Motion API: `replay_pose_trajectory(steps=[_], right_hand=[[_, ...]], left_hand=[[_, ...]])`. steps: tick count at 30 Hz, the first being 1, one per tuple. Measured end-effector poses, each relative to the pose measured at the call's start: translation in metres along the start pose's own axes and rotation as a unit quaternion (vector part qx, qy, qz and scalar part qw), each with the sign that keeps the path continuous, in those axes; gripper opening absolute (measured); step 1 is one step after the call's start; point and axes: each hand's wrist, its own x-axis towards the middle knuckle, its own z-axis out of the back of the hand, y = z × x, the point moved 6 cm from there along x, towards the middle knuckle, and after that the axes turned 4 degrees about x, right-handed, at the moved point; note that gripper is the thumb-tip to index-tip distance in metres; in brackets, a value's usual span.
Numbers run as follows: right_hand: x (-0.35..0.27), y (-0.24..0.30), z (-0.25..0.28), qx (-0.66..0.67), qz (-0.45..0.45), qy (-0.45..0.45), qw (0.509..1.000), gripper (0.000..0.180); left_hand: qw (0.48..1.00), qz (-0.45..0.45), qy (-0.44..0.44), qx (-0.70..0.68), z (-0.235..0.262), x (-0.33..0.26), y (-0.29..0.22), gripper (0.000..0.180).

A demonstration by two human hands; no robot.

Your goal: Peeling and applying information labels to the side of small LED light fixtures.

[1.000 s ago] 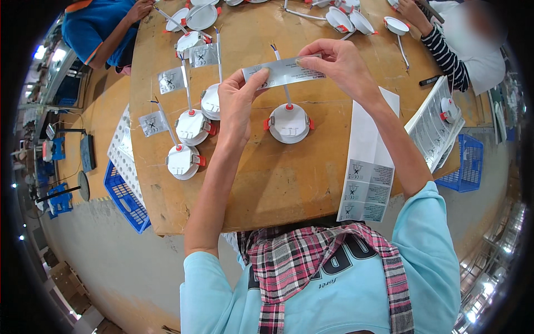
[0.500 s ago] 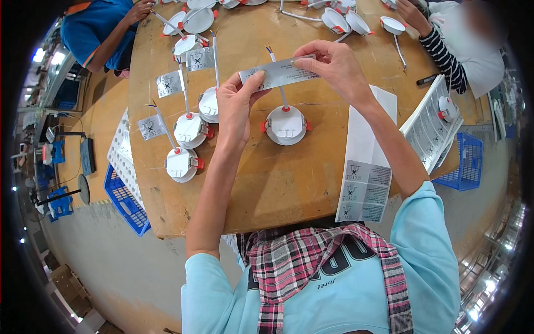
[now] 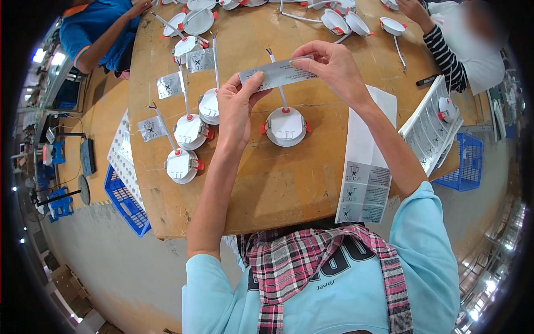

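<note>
The worker's left hand (image 3: 236, 106) and right hand (image 3: 337, 70): grip clamped on a silver rectangular label (image 3: 273, 74), upper centre, not yet folded around a white cable (image 3: 282, 97). Three round white lamps (image 3: 190, 132), centre left, appear labelled; a white paper sheet (image 3: 365, 131), right, retains three printed silver stickers (image 3: 365, 193).

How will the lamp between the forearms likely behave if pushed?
The lamp would probably slide rather than roll, since it lies flat. Its straight-looking cable may prove fairly stiff, and the jutting red clips could snag.
</note>
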Motion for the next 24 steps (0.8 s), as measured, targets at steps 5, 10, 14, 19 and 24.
replay_pose_trajectory(steps=[5,10,14,19,24], right_hand=[[0.001,-0.004,-0.0008,0.014,0.007,-0.004,1.0,0.021],[0.0013,-0.0067,-0.0005,0.024,-0.002,-0.005,1.0,0.021],[0.0012,-0.0081,-0.0021,0.02,0.001,-0.008,1.0,0.021],[-0.0003,-0.0067,-0.0001,0.023,-0.002,-0.009,1.0,0.02],[-0.0014,-0.008,-0.0005,0.021,0.0,-0.007,1.0,0.02]], left_hand=[[1.0,0.007,0.007,-0.008,0.0001,0.0015,0.002,0.018],[1.0,0.008,0.015,-0.016,-0.0007,0.0022,0.0025,0.019],[1.0,0.012,0.019,-0.022,0.0,0.0021,0.0035,0.019],[0.999,0.012,0.028,-0.034,-0.004,0.0002,0.0019,0.02],[0.999,0.011,0.031,-0.038,-0.0047,-0.0001,0.0039,0.022]])
